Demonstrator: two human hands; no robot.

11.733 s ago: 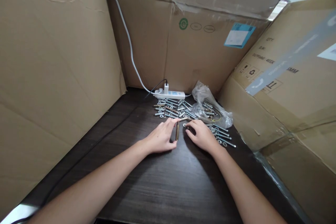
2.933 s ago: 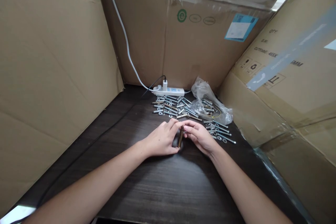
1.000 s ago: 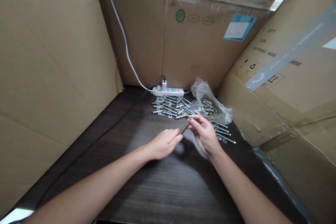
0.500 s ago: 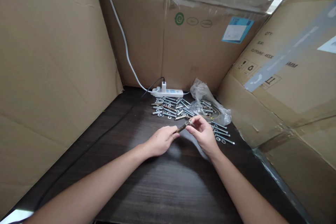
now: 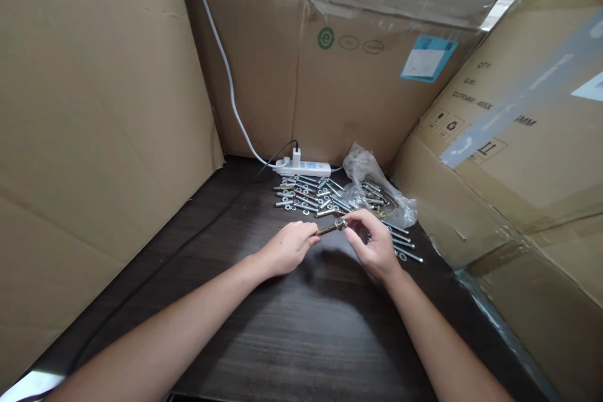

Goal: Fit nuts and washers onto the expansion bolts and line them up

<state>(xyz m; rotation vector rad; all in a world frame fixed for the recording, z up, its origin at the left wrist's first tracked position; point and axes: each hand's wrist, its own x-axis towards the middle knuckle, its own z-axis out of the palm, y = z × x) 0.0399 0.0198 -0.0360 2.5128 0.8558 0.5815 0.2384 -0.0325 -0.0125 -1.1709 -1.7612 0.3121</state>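
Observation:
My left hand (image 5: 293, 246) is closed round the lower left end of a bronze-coloured expansion bolt (image 5: 327, 228), which slants up to the right above the dark table. At the bolt's right end sits a shiny ring-like part, a washer or nut; I cannot tell which. My right hand (image 5: 374, 242) pinches that end between thumb and forefinger. Just behind the hands lie several loose bolts, sleeves and washers (image 5: 306, 212) in rough rows. More long bolts (image 5: 404, 242) lie beside my right hand, which partly covers them.
A white power strip (image 5: 304, 168) with a plugged-in adapter stands at the back. Next to it lies a clear plastic bag (image 5: 365, 166) with metal parts. A black cable (image 5: 188, 240) crosses the table's left side. Cardboard walls (image 5: 254, 75) enclose the left, back and right.
My right thumb and forefinger have shifted slightly to the right along the bolt, so more of its ringed end shows. My left hand keeps its hold.

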